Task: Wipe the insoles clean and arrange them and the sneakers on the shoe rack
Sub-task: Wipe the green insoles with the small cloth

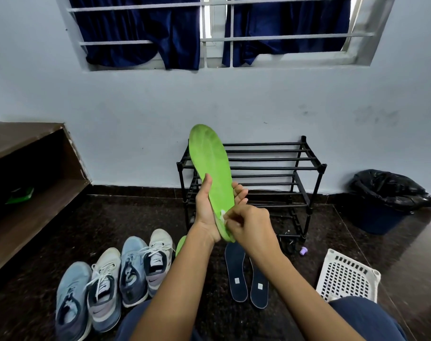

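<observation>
Head view: your left hand [206,210] is raised at centre frame, palm turned toward you. It grips the lime-green foam insole [210,163] near its heel end, with the thumb lying up the left edge and the fingers [240,193] curled round from behind on the right. The insole stands almost upright, toe tilted to the upper left, in front of the black metal-bar shoe rack [271,168] against the wall.

Your right hand [250,225] comes in from the lower right with the wrist bent. Its fingertips pinch a small scrap of white wipe [222,214] and press it against the insole's heel.

On the dark floor at lower left is a row of four laced sneakers [132,269], alternately pale blue and off-white. A second green insole [180,244] peeks out behind your left forearm. Two dark navy insoles [236,271] lie side by side just below the rack, with a white perforated plastic basket [347,276] to their right.
</observation>
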Available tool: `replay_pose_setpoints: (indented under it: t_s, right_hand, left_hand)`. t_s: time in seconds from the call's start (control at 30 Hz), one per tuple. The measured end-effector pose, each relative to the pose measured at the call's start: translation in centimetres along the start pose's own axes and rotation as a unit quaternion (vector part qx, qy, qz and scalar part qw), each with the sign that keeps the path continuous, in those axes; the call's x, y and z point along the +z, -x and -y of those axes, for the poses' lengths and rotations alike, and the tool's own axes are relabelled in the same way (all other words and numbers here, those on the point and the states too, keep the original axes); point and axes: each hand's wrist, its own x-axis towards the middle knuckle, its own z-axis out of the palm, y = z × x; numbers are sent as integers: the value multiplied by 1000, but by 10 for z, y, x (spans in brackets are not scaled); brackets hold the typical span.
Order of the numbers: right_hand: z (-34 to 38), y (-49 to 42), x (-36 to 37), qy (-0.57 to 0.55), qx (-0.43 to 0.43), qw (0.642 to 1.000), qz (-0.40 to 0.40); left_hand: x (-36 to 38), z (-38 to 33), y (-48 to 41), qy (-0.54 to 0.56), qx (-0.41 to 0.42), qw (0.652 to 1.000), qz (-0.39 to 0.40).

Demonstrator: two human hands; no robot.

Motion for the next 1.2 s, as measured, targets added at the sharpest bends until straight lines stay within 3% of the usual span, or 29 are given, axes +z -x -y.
replay_pose_setpoints:
  t_s: [0.1, 0.2, 0.4, 0.63, 0.83, 1.0, 1.2]
  right_hand:
    - [8, 6, -8, -71, 14, 995, 68]
    - [14, 9, -12, -131, 22, 989, 67]
    - [13, 8, -4, -169, 16, 985, -15]
    - [5, -11, -3, -100, 30, 989, -106]
    - [13, -13, -2, -60, 42, 994, -74]
    - [10, -3, -9, -68, 41, 997, 23]
    - [11, 0, -6, -147, 32, 988, -23]
  left_hand:
    - [-3, -6, 0, 21, 17, 999, 30]
    - [-1, -10, 0, 53, 22, 997, 43]
    - [3, -1, -5, 49, -2, 999, -15]
    - [15, 19, 0, -8, -56, 998, -25]
    - [12, 12, -3, 6, -36, 999, 2]
    - [5, -1, -9, 30, 16, 999, -23]
    - [10, 5, -6, 66, -14, 997, -33]
